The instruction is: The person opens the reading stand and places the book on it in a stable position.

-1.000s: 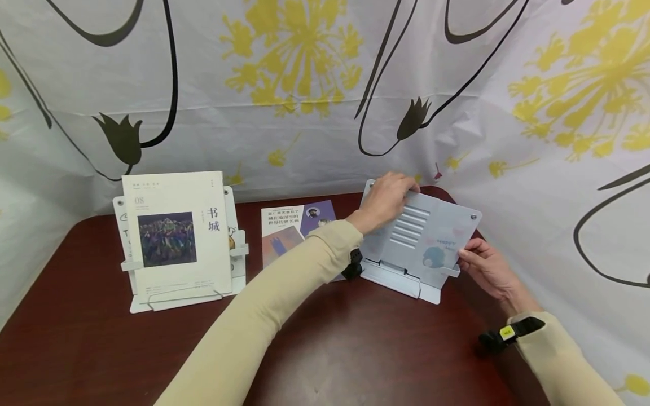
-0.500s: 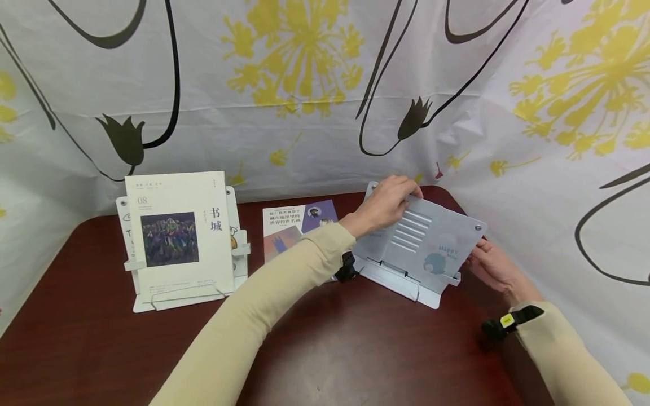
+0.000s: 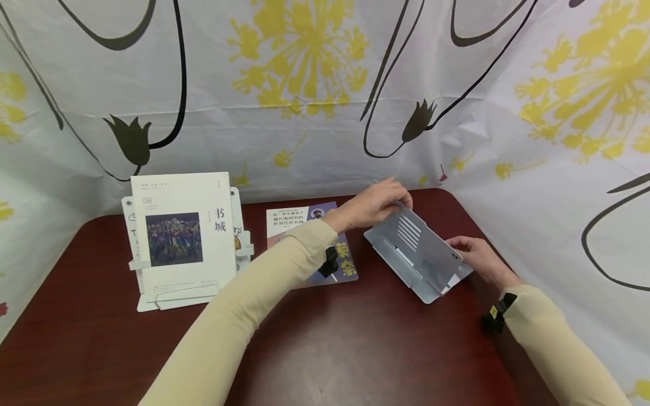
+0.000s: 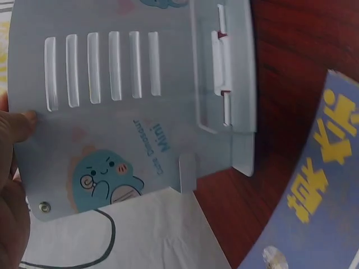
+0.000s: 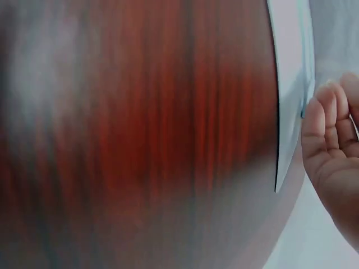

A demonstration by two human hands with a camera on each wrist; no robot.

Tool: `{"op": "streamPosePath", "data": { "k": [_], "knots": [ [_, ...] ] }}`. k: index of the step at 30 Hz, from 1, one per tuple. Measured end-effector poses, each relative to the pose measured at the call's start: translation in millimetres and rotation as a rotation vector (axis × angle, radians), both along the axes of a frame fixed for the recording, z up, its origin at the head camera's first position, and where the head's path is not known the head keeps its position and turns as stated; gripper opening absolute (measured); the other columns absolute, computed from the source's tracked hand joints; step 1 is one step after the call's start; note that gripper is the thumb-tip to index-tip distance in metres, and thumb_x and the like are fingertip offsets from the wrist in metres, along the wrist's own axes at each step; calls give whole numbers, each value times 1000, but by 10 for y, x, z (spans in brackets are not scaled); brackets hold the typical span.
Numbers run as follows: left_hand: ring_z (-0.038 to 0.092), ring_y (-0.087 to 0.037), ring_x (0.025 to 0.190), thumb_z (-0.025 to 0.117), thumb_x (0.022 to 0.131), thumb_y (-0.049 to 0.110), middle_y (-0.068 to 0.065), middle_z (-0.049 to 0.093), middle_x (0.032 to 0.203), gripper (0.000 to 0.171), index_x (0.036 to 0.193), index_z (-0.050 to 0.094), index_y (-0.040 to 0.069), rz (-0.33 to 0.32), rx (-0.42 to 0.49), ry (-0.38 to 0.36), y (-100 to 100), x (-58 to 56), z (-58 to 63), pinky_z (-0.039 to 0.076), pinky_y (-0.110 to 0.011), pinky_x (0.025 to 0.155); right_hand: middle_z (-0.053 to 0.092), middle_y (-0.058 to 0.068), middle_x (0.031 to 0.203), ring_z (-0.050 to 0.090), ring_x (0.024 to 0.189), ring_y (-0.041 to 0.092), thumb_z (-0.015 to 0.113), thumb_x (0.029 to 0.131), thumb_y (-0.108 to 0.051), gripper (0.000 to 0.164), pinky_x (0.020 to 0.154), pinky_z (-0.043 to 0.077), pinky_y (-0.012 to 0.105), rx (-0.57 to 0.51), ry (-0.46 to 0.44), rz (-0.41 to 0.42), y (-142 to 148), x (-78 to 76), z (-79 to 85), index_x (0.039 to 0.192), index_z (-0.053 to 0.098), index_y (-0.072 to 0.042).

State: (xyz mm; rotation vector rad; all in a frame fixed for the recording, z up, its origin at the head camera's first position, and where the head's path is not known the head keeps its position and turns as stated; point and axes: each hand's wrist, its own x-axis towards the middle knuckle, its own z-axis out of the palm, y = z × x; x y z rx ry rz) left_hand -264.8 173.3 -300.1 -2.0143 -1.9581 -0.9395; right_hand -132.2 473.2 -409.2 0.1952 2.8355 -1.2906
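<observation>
A pale blue-grey metal book stand (image 3: 413, 248) stands at the right of the table, its slotted back panel leaning low over its base. In the left wrist view, the panel (image 4: 112, 129) bears a blue cartoon dinosaur and a row of slots. My left hand (image 3: 373, 206) pinches the panel's upper edge, thumb on its front face and fingers behind. At the right corner my right hand (image 3: 479, 256) holds the panel's edge with bent fingers. Those fingers (image 5: 331, 120) show close by the stand's edge in the right wrist view.
At left, a white book stand (image 3: 244, 248) props up a cream book (image 3: 218, 225). A purple and white book (image 3: 347, 265) lies flat in the middle, partly beneath my left forearm. A patterned curtain (image 3: 315, 141) borders the dark red table (image 3: 386, 344) behind and at right.
The stand's back panel has tilted down and forward toward its base. My left hand has moved slightly left and down with it; more of the purple book shows.
</observation>
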Motion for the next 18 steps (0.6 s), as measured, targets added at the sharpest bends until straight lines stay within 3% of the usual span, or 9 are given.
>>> {"op": "streamPosePath", "data": {
  "k": [3,6,11,18],
  "knots": [
    [56,-13,96,58,91,0,-4,64,98,9,96,64,5,-12,-1,3,-12,-10,-11,30,-20,106,66,15,100,56,78,9,61,92,-10,27,65,49,22,137,4,1,-1,-19,2,112,61,6],
    [56,-13,96,58,91,0,-4,64,98,10,96,64,5,-17,5,11,-9,-16,-16,32,-18,102,66,20,99,57,77,11,62,89,-7,23,63,48,20,222,25,1,4,-30,0,108,64,5],
    [55,-12,98,58,91,1,-3,64,99,10,97,65,6,-10,-4,9,-12,-30,-11,34,-16,98,67,19,97,58,76,10,63,89,-5,19,63,48,21,271,20,1,52,-65,-23,105,66,4],
    [56,-13,101,58,91,1,-4,65,100,11,97,66,5,-22,28,-10,-21,-95,-14,30,-17,106,68,14,89,54,73,13,63,87,-4,11,63,45,25,345,21,38,65,-148,-32,95,68,2]
  ]
}}
